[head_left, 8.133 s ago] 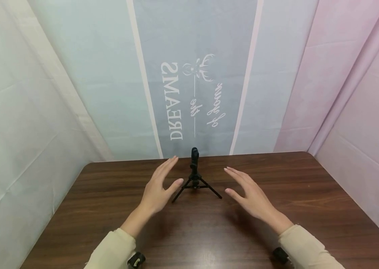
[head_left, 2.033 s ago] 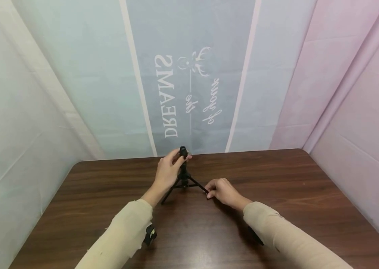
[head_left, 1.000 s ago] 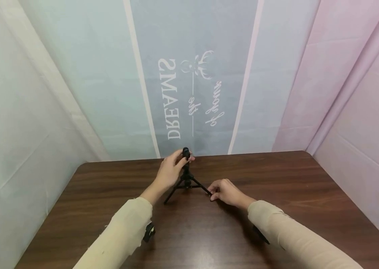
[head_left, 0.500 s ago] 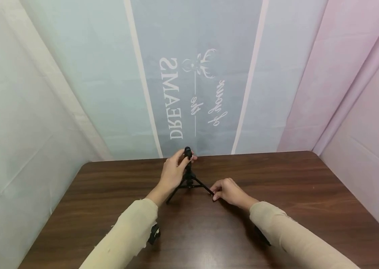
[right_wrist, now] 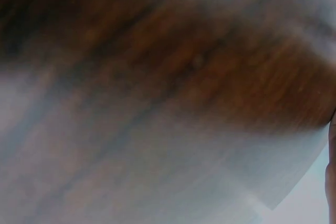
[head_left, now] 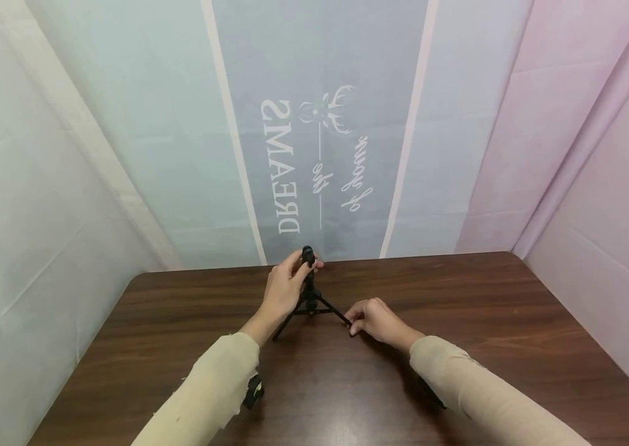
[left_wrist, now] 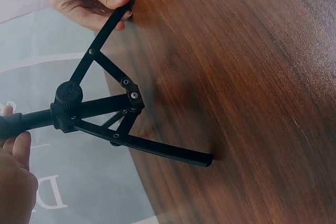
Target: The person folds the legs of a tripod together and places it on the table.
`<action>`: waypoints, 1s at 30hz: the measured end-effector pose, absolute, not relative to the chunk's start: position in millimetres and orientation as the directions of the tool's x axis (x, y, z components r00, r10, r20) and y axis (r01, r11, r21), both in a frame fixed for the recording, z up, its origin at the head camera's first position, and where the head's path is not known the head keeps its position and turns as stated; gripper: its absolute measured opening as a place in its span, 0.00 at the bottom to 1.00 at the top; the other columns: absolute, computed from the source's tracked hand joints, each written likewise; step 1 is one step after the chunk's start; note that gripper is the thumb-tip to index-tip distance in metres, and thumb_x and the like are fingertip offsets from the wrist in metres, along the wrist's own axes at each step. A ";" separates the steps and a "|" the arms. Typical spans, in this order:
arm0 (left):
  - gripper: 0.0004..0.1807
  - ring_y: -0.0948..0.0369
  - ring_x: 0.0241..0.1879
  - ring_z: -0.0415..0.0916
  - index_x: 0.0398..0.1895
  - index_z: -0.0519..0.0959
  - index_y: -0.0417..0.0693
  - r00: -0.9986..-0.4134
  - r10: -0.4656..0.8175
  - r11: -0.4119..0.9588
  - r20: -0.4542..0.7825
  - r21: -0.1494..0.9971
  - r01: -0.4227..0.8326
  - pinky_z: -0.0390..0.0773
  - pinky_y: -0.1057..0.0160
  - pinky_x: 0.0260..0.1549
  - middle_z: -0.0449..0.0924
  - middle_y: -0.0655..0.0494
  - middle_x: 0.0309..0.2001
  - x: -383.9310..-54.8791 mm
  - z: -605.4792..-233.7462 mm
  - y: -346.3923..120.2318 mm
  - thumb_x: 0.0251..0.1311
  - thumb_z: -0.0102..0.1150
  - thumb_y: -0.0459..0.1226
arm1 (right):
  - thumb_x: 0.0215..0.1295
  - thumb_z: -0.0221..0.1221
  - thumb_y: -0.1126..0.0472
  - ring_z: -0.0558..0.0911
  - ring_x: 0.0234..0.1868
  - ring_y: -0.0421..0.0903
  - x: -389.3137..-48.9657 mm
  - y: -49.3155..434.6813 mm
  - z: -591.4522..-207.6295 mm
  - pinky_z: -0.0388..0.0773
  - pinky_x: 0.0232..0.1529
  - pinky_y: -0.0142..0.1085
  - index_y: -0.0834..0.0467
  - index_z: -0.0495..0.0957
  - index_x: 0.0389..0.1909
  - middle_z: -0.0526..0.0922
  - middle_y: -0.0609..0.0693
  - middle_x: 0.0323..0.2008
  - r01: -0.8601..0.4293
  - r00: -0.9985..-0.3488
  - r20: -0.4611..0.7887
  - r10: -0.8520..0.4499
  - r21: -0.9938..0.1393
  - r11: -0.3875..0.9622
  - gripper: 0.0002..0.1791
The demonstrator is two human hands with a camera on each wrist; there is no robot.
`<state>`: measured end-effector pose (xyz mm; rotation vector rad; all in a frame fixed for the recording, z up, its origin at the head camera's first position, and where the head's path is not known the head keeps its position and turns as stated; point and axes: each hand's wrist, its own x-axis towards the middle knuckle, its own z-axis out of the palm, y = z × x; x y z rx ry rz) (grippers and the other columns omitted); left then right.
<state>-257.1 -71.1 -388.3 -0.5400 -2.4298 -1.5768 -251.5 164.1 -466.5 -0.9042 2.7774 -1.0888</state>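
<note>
A small black tripod (head_left: 310, 295) stands upright near the back edge of the table, its legs spread. My left hand (head_left: 282, 286) grips its upper post, thumb on the near side and fingertips showing past the far side. At the lower right, my right hand (head_left: 379, 320) pinches the end of one leg between thumb and fingers. The left wrist view shows the hinged braces (left_wrist: 110, 67), a round knob (left_wrist: 69, 94) and a second leg (left_wrist: 168, 149) reaching towards the wood. In the right wrist view only a blurred sliver of a finger (right_wrist: 332, 171) appears.
The dark wood-grain table (head_left: 342, 384) has a rounded back edge. Behind it hangs a printed cloth backdrop (head_left: 320, 62) with mirrored lettering, and pale cloth walls (head_left: 24, 217) stand on both sides. Dark wrist devices (head_left: 253, 391) sit under the sleeves.
Some eight seconds ago both hands hovered apart beside the tripod. By two seconds ago the left held the post and the right pinched the leg; that hold stays, with only slight view shift.
</note>
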 end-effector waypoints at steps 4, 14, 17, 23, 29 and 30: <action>0.12 0.52 0.30 0.75 0.51 0.80 0.56 -0.914 0.189 0.368 0.359 0.837 0.405 0.71 0.60 0.30 0.86 0.62 0.42 -256.9 -389.0 -72.6 0.76 0.48 0.43 | 0.52 0.72 0.66 0.83 0.34 0.38 -251.6 163.2 -468.3 0.80 0.36 0.31 0.60 0.87 0.35 0.86 0.44 0.30 -0.527 -0.821 0.198 -0.535 -0.622 0.579 0.09; 0.11 0.60 0.28 0.71 0.50 0.81 0.58 -0.916 0.182 0.369 0.358 0.839 0.401 0.71 0.59 0.31 0.86 0.63 0.41 -257.5 -388.9 -71.9 0.76 0.48 0.43 | 0.52 0.72 0.68 0.82 0.32 0.35 -251.6 161.6 -470.0 0.80 0.35 0.31 0.61 0.86 0.34 0.86 0.44 0.30 -0.548 -0.811 0.228 -0.539 -0.618 0.564 0.08; 0.11 0.57 0.30 0.74 0.50 0.81 0.58 -0.914 0.182 0.367 0.362 0.838 0.405 0.73 0.59 0.31 0.85 0.63 0.41 -258.0 -388.8 -71.8 0.76 0.48 0.44 | 0.52 0.72 0.68 0.83 0.33 0.36 -251.6 160.9 -469.9 0.80 0.35 0.31 0.61 0.86 0.34 0.86 0.45 0.30 -0.552 -0.811 0.233 -0.537 -0.611 0.568 0.08; 0.12 0.54 0.33 0.76 0.50 0.81 0.57 -0.914 0.180 0.369 0.363 0.837 0.405 0.73 0.59 0.31 0.86 0.63 0.42 -258.3 -388.4 -72.6 0.76 0.48 0.46 | 0.51 0.72 0.68 0.84 0.36 0.40 -252.5 159.7 -470.8 0.80 0.36 0.32 0.61 0.86 0.34 0.86 0.46 0.31 -0.565 -0.807 0.253 -0.534 -0.594 0.572 0.08; 0.13 0.60 0.39 0.79 0.53 0.80 0.56 -0.919 0.176 0.374 0.352 0.840 0.393 0.75 0.57 0.34 0.86 0.58 0.44 -258.9 -387.8 -74.9 0.76 0.47 0.45 | 0.51 0.72 0.68 0.84 0.34 0.40 -256.1 157.5 -473.0 0.81 0.35 0.32 0.62 0.86 0.33 0.86 0.46 0.29 -0.592 -0.793 0.287 -0.538 -0.575 0.565 0.08; 0.13 0.60 0.40 0.79 0.53 0.80 0.56 -0.920 0.177 0.375 0.350 0.840 0.392 0.75 0.57 0.35 0.86 0.57 0.45 -258.8 -387.5 -75.2 0.76 0.47 0.45 | 0.51 0.72 0.68 0.84 0.34 0.39 -256.4 156.9 -472.7 0.80 0.35 0.32 0.61 0.86 0.33 0.86 0.46 0.29 -0.587 -0.796 0.284 -0.534 -0.577 0.568 0.08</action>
